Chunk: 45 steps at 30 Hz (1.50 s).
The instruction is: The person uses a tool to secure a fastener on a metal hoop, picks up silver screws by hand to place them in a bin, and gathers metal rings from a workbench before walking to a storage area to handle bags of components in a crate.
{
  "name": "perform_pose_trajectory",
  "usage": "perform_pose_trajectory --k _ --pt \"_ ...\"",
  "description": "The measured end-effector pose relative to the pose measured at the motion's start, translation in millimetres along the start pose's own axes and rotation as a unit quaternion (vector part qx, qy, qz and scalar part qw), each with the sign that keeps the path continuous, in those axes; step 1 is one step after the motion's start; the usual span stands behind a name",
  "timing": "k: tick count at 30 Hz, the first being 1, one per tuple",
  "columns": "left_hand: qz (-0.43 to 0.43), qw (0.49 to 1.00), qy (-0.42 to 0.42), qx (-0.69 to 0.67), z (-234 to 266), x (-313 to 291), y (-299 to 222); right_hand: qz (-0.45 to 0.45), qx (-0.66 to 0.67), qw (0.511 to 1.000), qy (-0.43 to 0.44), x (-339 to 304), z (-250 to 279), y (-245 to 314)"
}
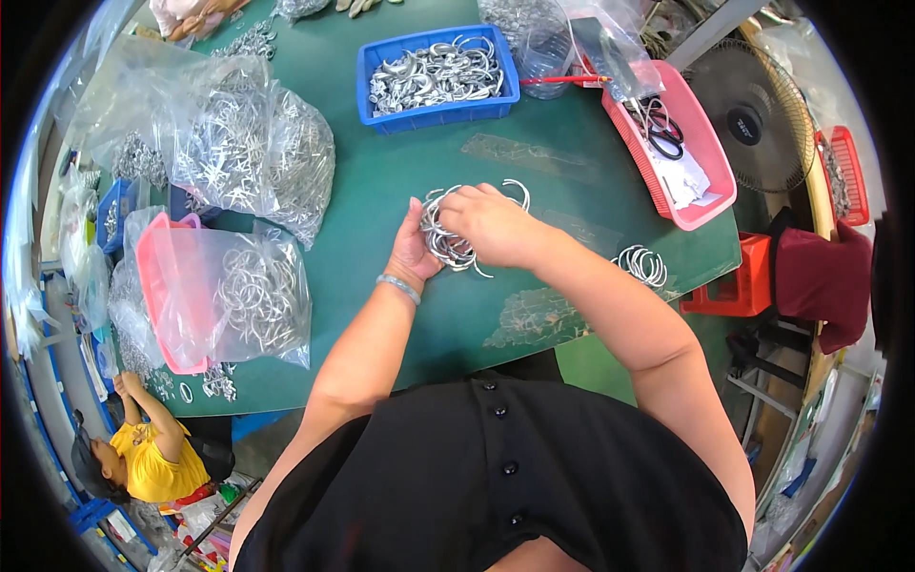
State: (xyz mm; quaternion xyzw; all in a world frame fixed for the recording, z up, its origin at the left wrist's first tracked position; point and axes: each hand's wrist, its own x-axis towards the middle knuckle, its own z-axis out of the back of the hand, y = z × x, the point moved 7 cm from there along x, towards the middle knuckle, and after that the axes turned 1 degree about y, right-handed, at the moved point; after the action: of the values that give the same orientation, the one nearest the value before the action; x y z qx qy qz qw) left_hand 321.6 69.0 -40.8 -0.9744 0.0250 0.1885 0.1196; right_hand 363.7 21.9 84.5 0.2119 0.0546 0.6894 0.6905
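A bunch of silver open bangles (455,250) is between my two hands over the green table. My left hand (416,250) cups the bunch from the left, thumb up along its side, its other fingers partly hidden. From the right, my right hand (494,225) reaches over the top with curled fingers closed on some bangles. One loose C-shaped bangle (525,194) sticks out beyond my right hand. A small group of similar bangles (640,265) lies on the table to the right of my right forearm.
Farther back stands a blue basket (368,88) of silver pieces. A pink basket (726,186) with scissors (667,141) is at the right, near a fan (748,119). Bags of silver pieces (243,143) crowd the left. A person in yellow (162,458) works at the lower left.
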Motion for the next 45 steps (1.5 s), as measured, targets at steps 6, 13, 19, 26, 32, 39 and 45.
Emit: perform_pose_trajectory --k 6,13,19,26,32,39,45 --pt "0.004 0.999 -0.002 0.039 15.9 -4.2 -6.8 -0.036 0.103 0.991 -0.079 -3.1 28.4 -21.5" --pt "0.051 0.996 0.043 -0.055 22.6 -10.8 -6.3 -0.163 -0.044 0.979 0.112 -71.7 -8.5 -65.0" --pt "0.006 0.999 -0.016 -0.049 31.5 -11.9 -8.7 -0.164 -0.067 0.98 0.089 -68.2 -22.6 -66.2" --pt "0.009 0.997 -0.022 -0.08 31.8 -15.4 -8.0 -0.034 -0.135 0.989 0.051 -68.2 -27.7 -50.0" --pt "0.011 0.997 -0.009 -0.082 27.1 -15.5 -6.8 -0.053 -0.128 0.99 0.035 -64.8 -30.3 -51.3" --pt "0.012 0.997 -0.004 -0.077 19.7 -15.3 -6.0 -0.103 -0.029 0.992 0.061 -69.0 -23.3 -51.8" --pt "0.043 0.991 0.086 -0.09 0.8 -18.7 -5.2 -0.091 0.008 0.993 0.07 -58.6 3.1 -47.8"
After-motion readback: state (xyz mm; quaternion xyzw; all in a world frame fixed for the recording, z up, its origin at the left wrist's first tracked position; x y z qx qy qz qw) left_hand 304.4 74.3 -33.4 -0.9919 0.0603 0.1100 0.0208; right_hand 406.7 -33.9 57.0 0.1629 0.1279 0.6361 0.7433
